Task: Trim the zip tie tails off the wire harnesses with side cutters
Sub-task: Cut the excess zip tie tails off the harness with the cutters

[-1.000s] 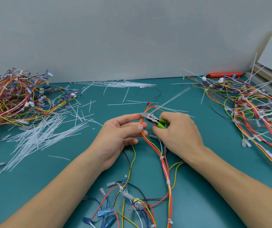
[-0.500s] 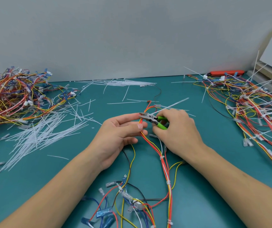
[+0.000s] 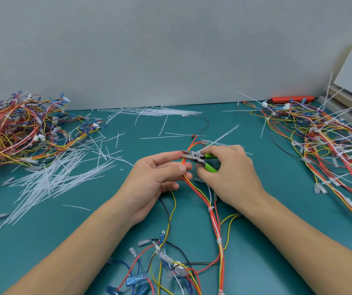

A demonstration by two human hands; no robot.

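We see the bundled red, orange and yellow wire harness (image 3: 194,189) lying mid-way across the smooth teal table (image 3: 277,188). Our left hand (image 3: 158,177) pinches it between thumb and fingers. Just right of that pinch, our right hand (image 3: 228,175) grips the green-handled steel side cutters (image 3: 200,158), blades parted beside the harness. A thin white zip tie tail (image 3: 222,136) slants up from there, blurred. Left of the harness lie loose white plastic offcuts (image 3: 49,182).

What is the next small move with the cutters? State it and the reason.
Probably squeeze the side cutters to snip the zip tie tail. The right hand holds their green handles with the tip at the harness, which the left hand pinches, and the long tail juts up-right, seemingly uncut.
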